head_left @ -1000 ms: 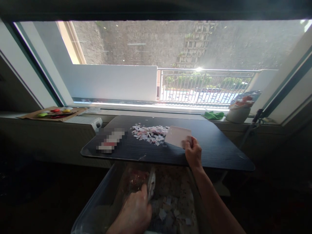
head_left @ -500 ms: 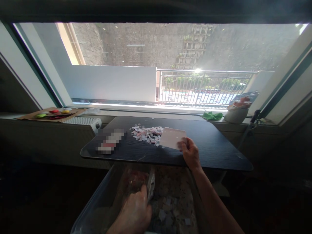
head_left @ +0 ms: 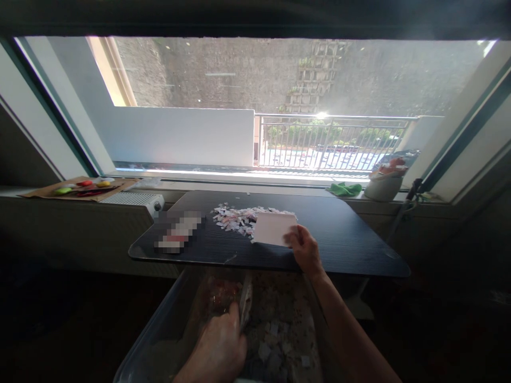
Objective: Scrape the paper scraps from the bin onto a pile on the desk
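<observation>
My right hand [head_left: 305, 249] pinches the corner of a pale, stiff card [head_left: 272, 229] over the dark tabletop. The card's left edge stands at a heap of small torn paper scraps [head_left: 233, 218] and hides part of it. Below the table's near edge, my left hand [head_left: 219, 340] is closed at the pale upright edge [head_left: 247, 300] of an open box [head_left: 297, 298]. More paper scraps [head_left: 271, 348] lie in the box. The shade hides how the left fingers grip it.
A blurred-out item [head_left: 179, 233] lies on the left of the table [head_left: 351, 244]. A clear plastic bin [head_left: 147, 335] is below. On the sill are a green cloth [head_left: 344, 189], a pot [head_left: 383, 186] and cardboard [head_left: 43, 190] with coloured pieces. A radiator [head_left: 138, 205] stands at left.
My right hand and the card have moved a little left, and the card is more upright against the scraps. My left hand keeps its place at the box edge.
</observation>
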`<state>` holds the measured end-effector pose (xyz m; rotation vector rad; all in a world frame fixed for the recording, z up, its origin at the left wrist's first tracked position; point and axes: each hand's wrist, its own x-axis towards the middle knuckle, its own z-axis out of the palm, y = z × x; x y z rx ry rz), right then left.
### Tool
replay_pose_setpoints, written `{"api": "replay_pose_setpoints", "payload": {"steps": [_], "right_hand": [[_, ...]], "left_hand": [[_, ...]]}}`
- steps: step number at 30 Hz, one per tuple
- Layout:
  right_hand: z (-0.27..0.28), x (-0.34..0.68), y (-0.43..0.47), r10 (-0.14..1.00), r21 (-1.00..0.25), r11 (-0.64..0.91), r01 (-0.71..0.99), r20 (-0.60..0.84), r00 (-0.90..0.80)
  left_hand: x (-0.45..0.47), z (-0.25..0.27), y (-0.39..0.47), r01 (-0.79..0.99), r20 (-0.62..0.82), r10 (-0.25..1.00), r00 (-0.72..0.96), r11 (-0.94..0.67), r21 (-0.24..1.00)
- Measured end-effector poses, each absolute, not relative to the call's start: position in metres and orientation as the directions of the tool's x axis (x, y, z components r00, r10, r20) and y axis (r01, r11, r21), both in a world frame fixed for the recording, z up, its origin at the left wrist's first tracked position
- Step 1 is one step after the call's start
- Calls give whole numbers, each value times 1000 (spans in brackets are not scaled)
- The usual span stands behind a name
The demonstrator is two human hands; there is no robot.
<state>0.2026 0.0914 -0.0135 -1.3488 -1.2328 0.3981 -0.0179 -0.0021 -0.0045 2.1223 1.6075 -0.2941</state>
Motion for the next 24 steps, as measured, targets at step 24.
{"api": "replay_pose_setpoints", "payload": {"steps": [24], "right_hand": [[-6, 206, 85, 721, -921, 121, 371, 339, 604]], "left_hand": [[-18, -7, -2, 951, -407, 865, 294, -222, 215]]}}
